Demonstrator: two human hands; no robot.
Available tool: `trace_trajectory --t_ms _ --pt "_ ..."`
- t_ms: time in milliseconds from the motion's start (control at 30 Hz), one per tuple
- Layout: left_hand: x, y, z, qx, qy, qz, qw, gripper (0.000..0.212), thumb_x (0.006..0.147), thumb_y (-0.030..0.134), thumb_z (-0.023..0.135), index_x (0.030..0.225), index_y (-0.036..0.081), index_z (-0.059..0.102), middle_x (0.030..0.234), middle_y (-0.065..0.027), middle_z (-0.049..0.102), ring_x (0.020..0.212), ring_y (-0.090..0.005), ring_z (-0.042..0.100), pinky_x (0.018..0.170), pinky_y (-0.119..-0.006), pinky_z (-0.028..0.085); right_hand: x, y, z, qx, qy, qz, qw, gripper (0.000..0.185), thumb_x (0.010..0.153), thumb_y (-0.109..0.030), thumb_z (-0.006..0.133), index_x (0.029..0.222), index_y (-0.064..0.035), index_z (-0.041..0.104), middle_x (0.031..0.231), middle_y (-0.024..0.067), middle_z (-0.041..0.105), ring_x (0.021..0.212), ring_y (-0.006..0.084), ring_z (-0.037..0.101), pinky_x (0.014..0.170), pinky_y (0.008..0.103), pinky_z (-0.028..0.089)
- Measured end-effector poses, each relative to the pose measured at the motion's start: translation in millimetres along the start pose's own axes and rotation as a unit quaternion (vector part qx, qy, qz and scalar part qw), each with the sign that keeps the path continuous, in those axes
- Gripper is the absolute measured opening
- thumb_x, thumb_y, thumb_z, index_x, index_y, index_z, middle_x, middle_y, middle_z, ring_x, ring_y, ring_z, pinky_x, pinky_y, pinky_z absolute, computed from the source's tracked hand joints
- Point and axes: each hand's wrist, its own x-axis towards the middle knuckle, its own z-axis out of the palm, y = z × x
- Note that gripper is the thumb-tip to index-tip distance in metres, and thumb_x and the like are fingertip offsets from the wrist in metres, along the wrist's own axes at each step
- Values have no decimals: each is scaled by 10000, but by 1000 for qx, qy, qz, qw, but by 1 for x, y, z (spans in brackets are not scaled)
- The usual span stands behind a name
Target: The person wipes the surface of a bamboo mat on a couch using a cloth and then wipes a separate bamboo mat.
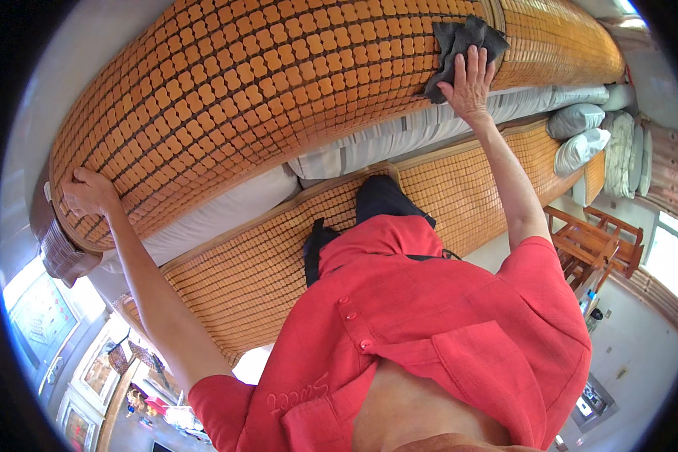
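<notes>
My right hand (470, 85) lies spread on a crumpled dark grey cloth (463, 42), pressing it against the mahjong-tile bamboo mat (260, 73) that covers the sofa's back. The cloth sits beside the fabric-edged seam (494, 17) where a second tile mat (559, 45) begins. At the far left, my left hand (92, 193) rests with bent fingers on the mat near its end. Whether those fingers grip the mat is hidden. One of my knees, in dark trousers (378, 198), is on the tile mat of the seat (248, 277).
Striped grey-white cushions (395, 138) line the gap between back and seat. Two pillows (581, 150) lie at the seat's right end. Beyond them stands a wooden chair (593, 240). A brown woven cover (65, 248) hangs at the left end. Cluttered furniture (141, 401) appears lower left.
</notes>
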Motion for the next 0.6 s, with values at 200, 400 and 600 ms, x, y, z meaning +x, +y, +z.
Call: trace_trajectory --t_ms 200,400,600 --pt "-5 62 -30 -67 -156 169 971 525 901 422 476 1227 17 555 1225 -192 566 1210 -339 447 1026 -479 290 3 -24 -6 33 -11 45 998 729 917 -513 480 1461 -100 223 1520 231 131 1374 498 122 1043 652 161" --pt "-51 142 -60 -57 -177 235 954 584 901 619 400 1400 316 427 1497 -33 346 1405 -316 224 1031 -699 88 21 -38 7 77 47 62 994 714 948 -564 357 1471 -100 215 1532 207 124 1391 474 93 1077 614 93" --pt "-53 143 -56 -64 -155 243 955 594 877 638 452 1397 352 430 1488 -12 367 1387 -344 249 1021 -701 70 40 -30 10 70 80 57 993 725 936 -608 301 1455 -101 283 1517 187 222 1396 412 166 1093 571 81"
